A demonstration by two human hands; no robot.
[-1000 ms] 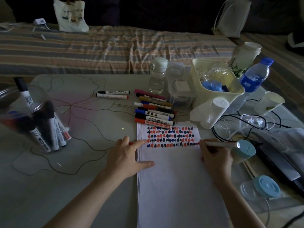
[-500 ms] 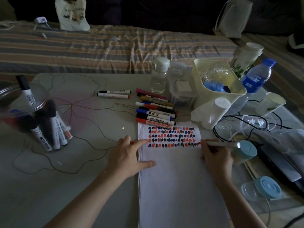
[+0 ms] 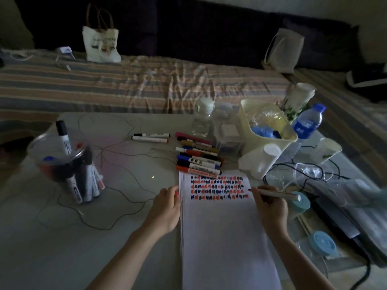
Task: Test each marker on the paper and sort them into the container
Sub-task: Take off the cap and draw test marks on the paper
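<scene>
Since a second ago we have drawn our left hand back off the paper: its fingers, which lay spread flat across the sheet's left edge, are now curled together just beside that edge, closed around a small red cap. Our right hand has stayed at the sheet's right edge, fingers clamped on the marker, whose red tip has lifted slightly from the last row of scribbles. The marker lies nearly level, long axis running left to right, tip pointing left toward the rows of red, blue and black marks, its white butt end pointing right over a teal-lidded jar. Beyond the top of the paper lies a row of loose markers, their near end touching the sheet, with two more markers apart to the left. The clear container stands well to the left on the table, already holding several markers, one upright. To the right crowd a cream bin, a water bottle, cups and tangled cables, close to our right hand.
</scene>
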